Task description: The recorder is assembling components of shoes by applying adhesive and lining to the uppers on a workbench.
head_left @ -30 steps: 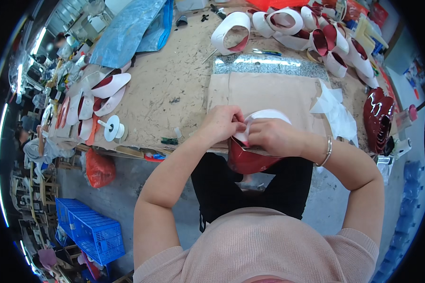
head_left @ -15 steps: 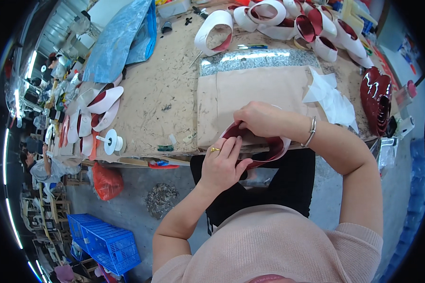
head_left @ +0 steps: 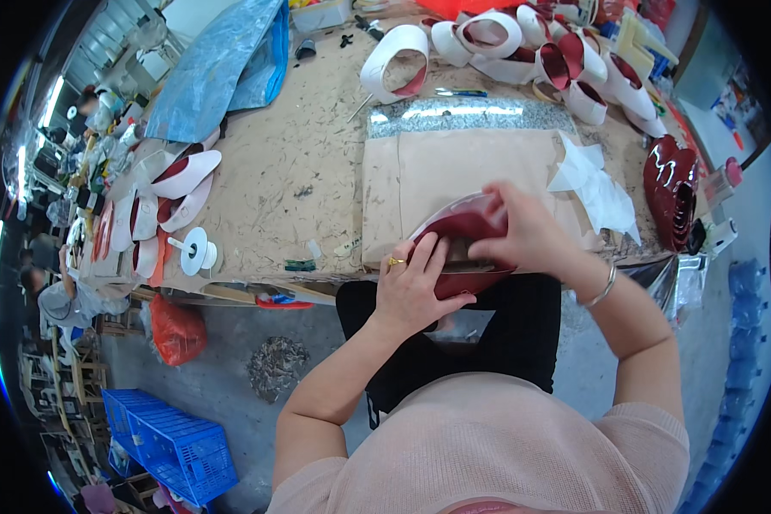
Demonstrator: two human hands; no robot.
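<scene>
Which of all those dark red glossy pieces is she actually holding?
The dark red piece at the table's near edge, gripped between her left hand and right hand; the other red pieces lie stacked, untouched, far right.

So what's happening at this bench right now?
A person seated at a workbench holds a glossy dark red shoe piece at the bench edge with both hands. The left hand grips it from below, the right hand from above. More red pieces are stacked at the right, white ones across the back.
</scene>
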